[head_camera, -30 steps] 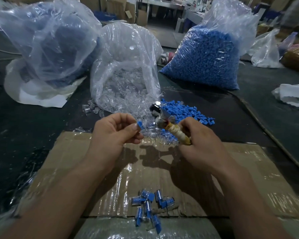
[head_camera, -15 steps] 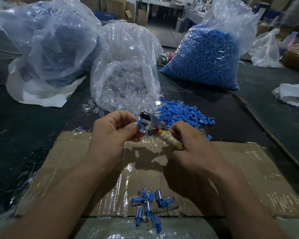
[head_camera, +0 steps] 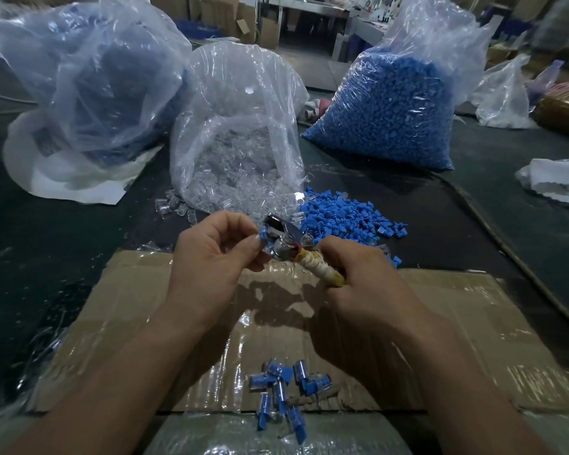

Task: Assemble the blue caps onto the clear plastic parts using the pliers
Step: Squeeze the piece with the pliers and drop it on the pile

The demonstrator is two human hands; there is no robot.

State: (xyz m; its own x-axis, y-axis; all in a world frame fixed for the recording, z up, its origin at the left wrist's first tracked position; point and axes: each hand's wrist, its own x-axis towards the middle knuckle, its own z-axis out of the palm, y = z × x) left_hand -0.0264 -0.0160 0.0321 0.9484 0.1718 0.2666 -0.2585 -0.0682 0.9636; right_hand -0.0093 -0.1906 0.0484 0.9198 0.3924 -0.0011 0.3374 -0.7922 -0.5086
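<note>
Over the cardboard (head_camera: pixel 473 323), left hand (head_camera: pixel 211 261) is pinching a blue cap (head_camera: pixel 262 237) against the pliers (head_camera: pixel 286 238), right hand (head_camera: pixel 365 290) is gripping their wrapped handle, capped pieces (head_camera: pixel 280 389) are lying at the cardboard's near edge.

We are at a piecework station in a small factory workshop. Beyond our left hand (head_camera: pixel 211 261) a clear sack (head_camera: pixel 237 126) bulges with clear plastic parts (head_camera: pixel 230 178). Beyond our right hand (head_camera: pixel 368 290), which grips pliers (head_camera: pixel 286 238), a bigger sack (head_camera: pixel 440 34) is packed with blue caps (head_camera: pixel 391 110), and a loose heap (head_camera: pixel 342 215) is spilled on the dark worktop (head_camera: pixel 63 257). Taped cardboard (head_camera: pixel 473 323) lies under both hands, with capped pieces (head_camera: pixel 280 389) heaped near our wrists. Far behind stand cartons (head_camera: pixel 217 11) and tables (head_camera: pixel 309 8).
</note>
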